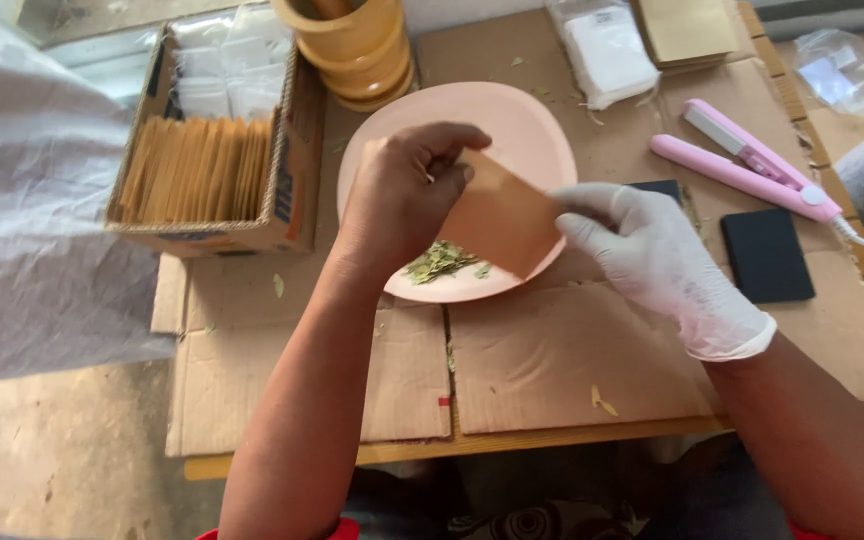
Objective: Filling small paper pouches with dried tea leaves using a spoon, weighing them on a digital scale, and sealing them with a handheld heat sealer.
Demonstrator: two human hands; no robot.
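Wooden mortar (pixel 357 45) cut off by top edge, dried leaves (pixel 439 262) partly hidden behind left hand (pixel 402 195)

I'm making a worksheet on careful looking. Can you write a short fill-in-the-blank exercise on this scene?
1. Both hands hold a small brown paper pouch over a pink ____.
2. Only the ____ hand wears a white glove.
3. The dried green leaves lie on the plate's near edge, under the left hand, which is ____.
4. More brown pouches stand in a row inside the cardboard ____ at the left.

Missing words: plate; right; bare; box
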